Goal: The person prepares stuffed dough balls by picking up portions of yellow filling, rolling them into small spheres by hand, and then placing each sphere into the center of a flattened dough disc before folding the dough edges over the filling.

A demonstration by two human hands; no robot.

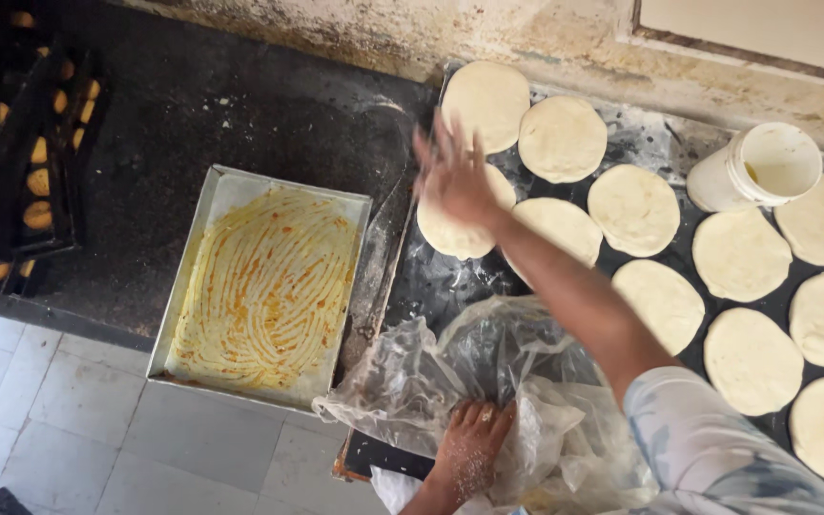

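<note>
Currently the step in hand appears to be laying flat round pale dough discs [634, 209] in rows on the dark floured metal tray [441, 286]. The right hand [454, 176], fingers spread wide and blurred, is over one disc at the tray's upper left; whether it grips the disc cannot be told. The left hand [470, 449] presses flat, holding nothing closed, on the crumpled clear plastic sheet [488, 372] at the tray's near edge. A likely next move calls for a bare tray spot
</note>
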